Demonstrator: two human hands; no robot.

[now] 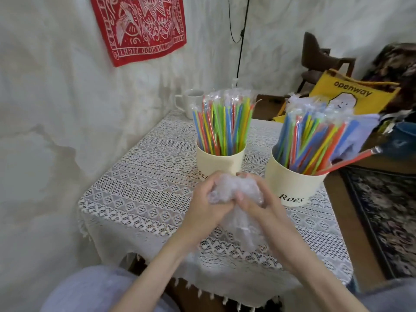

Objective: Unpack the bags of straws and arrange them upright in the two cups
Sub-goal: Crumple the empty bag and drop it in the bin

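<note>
Both the left hand (208, 200) and the right hand (252, 200) clench a crumpled empty plastic bag (234, 192) just in front of the 2 cups. The left cup (219, 163) and the right cup (292, 183) already hold the straws (221, 124), most of them upright. The likeliest slip is at the right cup: 1 red straw (351, 159) leans far over its rim, and a brush from the bag or a wrist could tip it out.

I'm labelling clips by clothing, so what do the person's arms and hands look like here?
Both forearms are bare, with no sleeves in view. The left hand and right hand wear no gloves; no rings, watch or bracelets show. Light blue-grey fabric covers the knees at the bottom edge.
</note>
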